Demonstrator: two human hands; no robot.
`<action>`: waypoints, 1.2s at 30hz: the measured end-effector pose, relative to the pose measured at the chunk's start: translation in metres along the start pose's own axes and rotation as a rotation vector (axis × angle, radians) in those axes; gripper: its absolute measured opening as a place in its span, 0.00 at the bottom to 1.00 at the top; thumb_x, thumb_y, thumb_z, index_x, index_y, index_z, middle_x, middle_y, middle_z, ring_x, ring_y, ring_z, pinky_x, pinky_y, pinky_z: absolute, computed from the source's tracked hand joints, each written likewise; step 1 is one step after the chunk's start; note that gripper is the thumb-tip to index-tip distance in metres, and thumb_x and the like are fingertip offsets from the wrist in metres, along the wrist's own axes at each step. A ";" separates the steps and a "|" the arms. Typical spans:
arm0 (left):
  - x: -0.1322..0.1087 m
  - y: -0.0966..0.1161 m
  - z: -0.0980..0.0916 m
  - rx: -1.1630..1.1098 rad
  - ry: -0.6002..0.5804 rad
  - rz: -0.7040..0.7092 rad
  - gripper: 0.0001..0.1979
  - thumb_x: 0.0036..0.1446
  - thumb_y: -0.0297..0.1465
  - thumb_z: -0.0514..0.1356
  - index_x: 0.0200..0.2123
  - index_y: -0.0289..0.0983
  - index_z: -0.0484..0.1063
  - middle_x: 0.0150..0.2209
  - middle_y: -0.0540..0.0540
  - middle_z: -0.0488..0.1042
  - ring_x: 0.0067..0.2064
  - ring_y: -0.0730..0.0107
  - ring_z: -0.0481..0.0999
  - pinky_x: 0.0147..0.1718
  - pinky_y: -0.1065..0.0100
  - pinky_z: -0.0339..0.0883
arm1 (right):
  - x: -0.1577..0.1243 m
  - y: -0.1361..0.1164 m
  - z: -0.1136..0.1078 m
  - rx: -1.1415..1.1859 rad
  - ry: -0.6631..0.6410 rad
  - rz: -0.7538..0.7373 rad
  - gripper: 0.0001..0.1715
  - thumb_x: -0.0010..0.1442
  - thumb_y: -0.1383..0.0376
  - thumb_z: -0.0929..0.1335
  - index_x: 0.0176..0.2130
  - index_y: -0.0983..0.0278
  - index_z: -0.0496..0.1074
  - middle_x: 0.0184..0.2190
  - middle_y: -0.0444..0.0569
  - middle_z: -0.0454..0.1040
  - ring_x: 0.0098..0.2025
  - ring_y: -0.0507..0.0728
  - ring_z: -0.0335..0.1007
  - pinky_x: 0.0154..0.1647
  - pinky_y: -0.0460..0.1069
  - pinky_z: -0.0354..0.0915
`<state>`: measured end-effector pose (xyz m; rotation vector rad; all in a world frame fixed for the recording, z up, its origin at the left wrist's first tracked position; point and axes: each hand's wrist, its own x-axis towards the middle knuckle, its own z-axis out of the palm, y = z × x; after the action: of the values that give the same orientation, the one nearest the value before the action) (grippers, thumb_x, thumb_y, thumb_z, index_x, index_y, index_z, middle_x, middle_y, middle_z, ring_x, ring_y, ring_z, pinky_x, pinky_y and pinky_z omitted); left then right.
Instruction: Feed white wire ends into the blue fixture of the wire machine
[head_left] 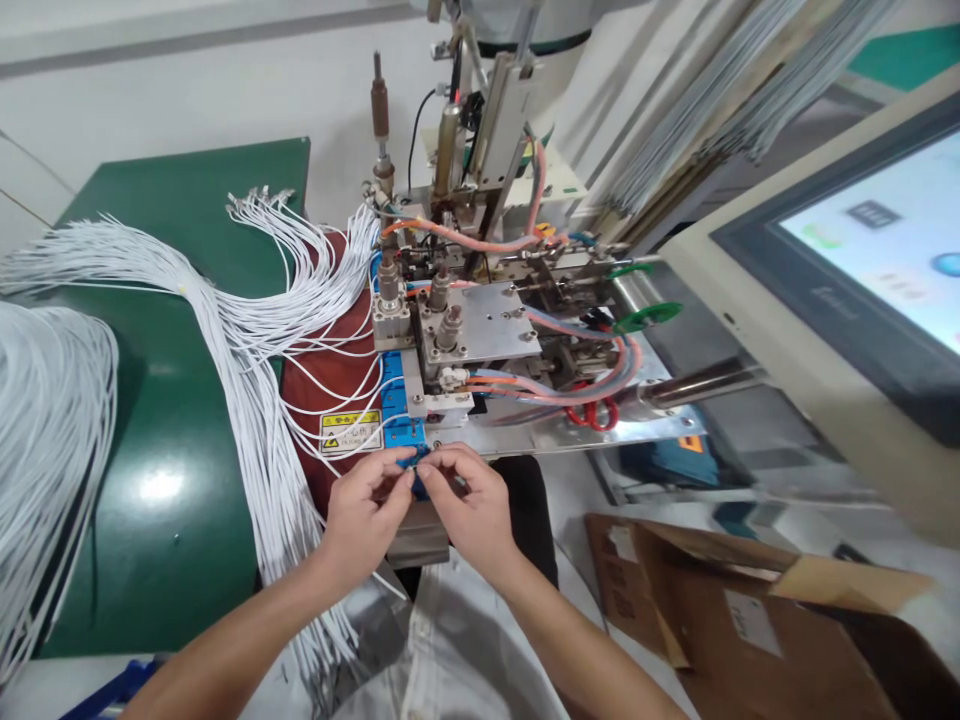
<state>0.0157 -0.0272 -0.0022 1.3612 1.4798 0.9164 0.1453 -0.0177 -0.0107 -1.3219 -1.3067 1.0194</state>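
Observation:
My left hand (366,506) and my right hand (466,502) meet at the front edge of a small metal machine (480,330). Both pinch a small blue part (417,474) between the fingertips, just below the machine's blue fixture block (395,405). A thin white wire (352,435) seems to run from the left into that spot. A large bundle of white wires (247,350) fans across the green table (165,480) to the left of my hands.
A touchscreen monitor (862,260) stands at the right. An open cardboard box (735,620) lies at the lower right. More white wires (52,430) pile at the far left, and others hang on a rack (712,100) behind the machine. Orange hoses loop over the machine.

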 end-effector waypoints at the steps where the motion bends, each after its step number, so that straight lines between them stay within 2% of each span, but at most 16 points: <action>1: 0.001 0.000 -0.001 0.009 -0.016 -0.009 0.11 0.55 0.30 0.55 0.42 0.36 0.70 0.29 0.48 0.73 0.29 0.73 0.73 0.31 0.73 0.68 | 0.000 0.000 -0.001 -0.047 0.007 -0.043 0.06 0.52 0.68 0.65 0.24 0.64 0.69 0.24 0.45 0.68 0.27 0.52 0.64 0.30 0.47 0.62; 4: 0.005 0.003 -0.011 0.132 -0.081 0.022 0.13 0.54 0.30 0.56 0.45 0.38 0.68 0.29 0.50 0.73 0.29 0.73 0.73 0.31 0.73 0.68 | 0.001 0.004 -0.006 -0.129 0.007 -0.066 0.07 0.53 0.68 0.65 0.24 0.63 0.68 0.24 0.45 0.69 0.28 0.52 0.64 0.31 0.47 0.62; 8: 0.013 0.003 -0.028 0.447 -0.204 0.258 0.08 0.55 0.27 0.55 0.38 0.40 0.71 0.35 0.48 0.72 0.36 0.70 0.72 0.38 0.68 0.67 | 0.003 0.017 -0.012 -0.093 -0.035 0.129 0.08 0.56 0.64 0.63 0.27 0.64 0.67 0.23 0.44 0.67 0.25 0.51 0.63 0.27 0.46 0.62; 11: 0.016 -0.001 -0.032 0.525 -0.199 0.340 0.09 0.58 0.26 0.52 0.37 0.39 0.72 0.36 0.47 0.71 0.39 0.70 0.72 0.41 0.66 0.66 | 0.003 0.025 -0.011 -0.082 -0.056 0.200 0.10 0.56 0.62 0.62 0.27 0.64 0.66 0.21 0.43 0.66 0.24 0.51 0.61 0.24 0.45 0.60; 15: 0.018 -0.008 -0.028 0.575 -0.145 0.350 0.10 0.58 0.25 0.51 0.38 0.38 0.72 0.35 0.47 0.70 0.38 0.70 0.72 0.41 0.66 0.67 | 0.002 0.025 -0.010 -0.204 -0.050 0.177 0.10 0.56 0.62 0.61 0.27 0.63 0.67 0.21 0.43 0.67 0.23 0.52 0.61 0.23 0.45 0.59; 19: 0.019 -0.009 -0.026 0.644 -0.161 0.323 0.10 0.58 0.25 0.51 0.37 0.37 0.72 0.34 0.47 0.70 0.37 0.69 0.72 0.39 0.66 0.67 | 0.006 0.023 -0.010 -0.322 -0.071 0.152 0.10 0.55 0.63 0.62 0.26 0.63 0.68 0.21 0.44 0.68 0.23 0.52 0.61 0.24 0.46 0.58; 24: 0.020 -0.003 -0.023 0.743 -0.148 0.299 0.07 0.57 0.24 0.52 0.34 0.36 0.70 0.32 0.47 0.70 0.34 0.67 0.71 0.36 0.65 0.67 | 0.012 0.027 -0.012 -0.296 -0.124 0.195 0.09 0.54 0.64 0.62 0.25 0.63 0.67 0.20 0.44 0.68 0.22 0.52 0.61 0.23 0.45 0.58; 29: 0.021 0.000 -0.021 0.792 -0.157 0.296 0.09 0.56 0.23 0.51 0.33 0.36 0.70 0.32 0.46 0.70 0.35 0.66 0.71 0.36 0.64 0.67 | 0.017 0.033 -0.022 -0.350 -0.207 0.093 0.11 0.57 0.63 0.60 0.26 0.62 0.66 0.22 0.44 0.68 0.25 0.53 0.64 0.27 0.46 0.58; 32: 0.022 -0.001 -0.021 0.788 -0.166 0.300 0.10 0.56 0.22 0.51 0.34 0.35 0.71 0.31 0.45 0.70 0.35 0.65 0.72 0.37 0.64 0.67 | 0.021 0.035 -0.021 -0.406 -0.200 -0.001 0.14 0.61 0.60 0.57 0.29 0.62 0.66 0.26 0.45 0.69 0.30 0.54 0.66 0.32 0.47 0.59; 36: 0.022 -0.004 -0.021 0.787 -0.155 0.335 0.10 0.56 0.22 0.50 0.33 0.35 0.71 0.31 0.44 0.70 0.35 0.64 0.72 0.37 0.63 0.67 | 0.020 0.039 -0.007 -0.407 -0.146 -0.067 0.18 0.61 0.60 0.57 0.22 0.61 0.60 0.19 0.42 0.62 0.24 0.52 0.61 0.27 0.46 0.56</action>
<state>-0.0055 -0.0047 -0.0024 2.2445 1.5829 0.3930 0.1603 0.0041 -0.0462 -1.5119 -1.7237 0.8421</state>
